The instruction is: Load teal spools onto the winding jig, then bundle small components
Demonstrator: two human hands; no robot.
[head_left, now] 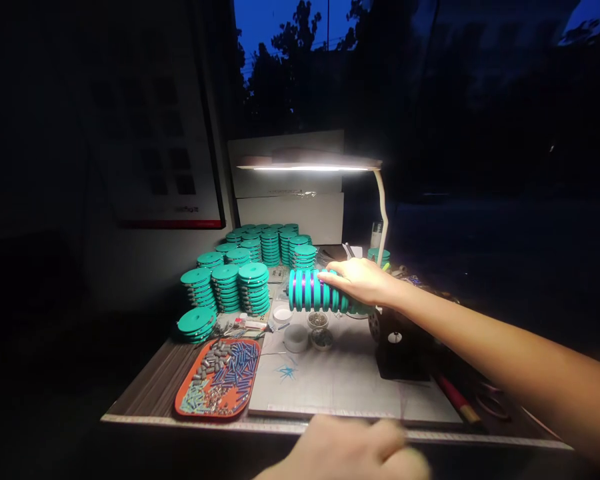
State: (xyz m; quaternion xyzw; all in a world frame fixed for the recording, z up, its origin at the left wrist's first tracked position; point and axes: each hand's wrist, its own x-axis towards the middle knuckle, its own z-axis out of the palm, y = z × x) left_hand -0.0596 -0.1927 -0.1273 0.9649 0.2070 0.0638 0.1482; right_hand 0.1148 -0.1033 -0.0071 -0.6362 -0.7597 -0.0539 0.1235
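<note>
My right hand [363, 280] reaches in from the right and is closed over a row of teal spools [307, 291] lying on its side. Purple bands show between the discs. The far end of the row is hidden behind the hand, beside a dark machine [405, 343] with a round plate. My left hand [353, 453] is at the bottom edge, blurred, with its fingers curled in. Whatever it may hold is hidden. Small round tubs [296, 338] stand on the white board [325, 387] below the spools.
Several stacks of teal spools [253, 287] fill the back left. An orange tray [184, 373] of small tubes and metal bits lies at the front left. A lit desk lamp [310, 163] arches above the table. A red-handled tool [455, 398] lies right of the board.
</note>
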